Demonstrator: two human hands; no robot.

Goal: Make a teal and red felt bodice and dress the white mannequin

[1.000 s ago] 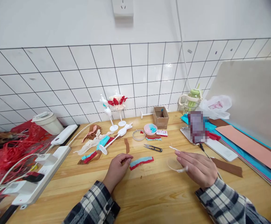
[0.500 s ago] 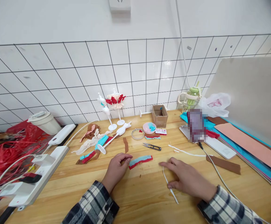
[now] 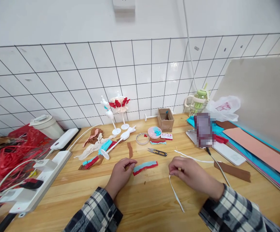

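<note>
My left hand (image 3: 120, 174) rests on the wooden table (image 3: 149, 206), fingers curled and pinching the left end of a blue and red crepe strip (image 3: 145, 167). My right hand (image 3: 193, 175) is closed in a pinch on the upper end of a thin white strip (image 3: 176, 195), which trails toward me across the wood. Another white strip (image 3: 193, 158) lies just beyond that hand. Small black scissors (image 3: 157, 151) lie behind the blue and red strip.
White doll stands (image 3: 117, 112), paper scraps (image 3: 96, 148), a pink dish (image 3: 154, 132), a glass ring (image 3: 142, 139) and a cardboard box (image 3: 165, 120) sit at the back. A power strip (image 3: 41, 182) and red strands (image 3: 4, 158) are left. A phone (image 3: 204, 130), coloured sheets (image 3: 258, 151) and a brown strip (image 3: 231, 170) are right.
My right hand came left from beside the phone, laid flat on the thin white strip, then closed and pinched its upper end. My left hand stayed on the blue and red strip.
</note>
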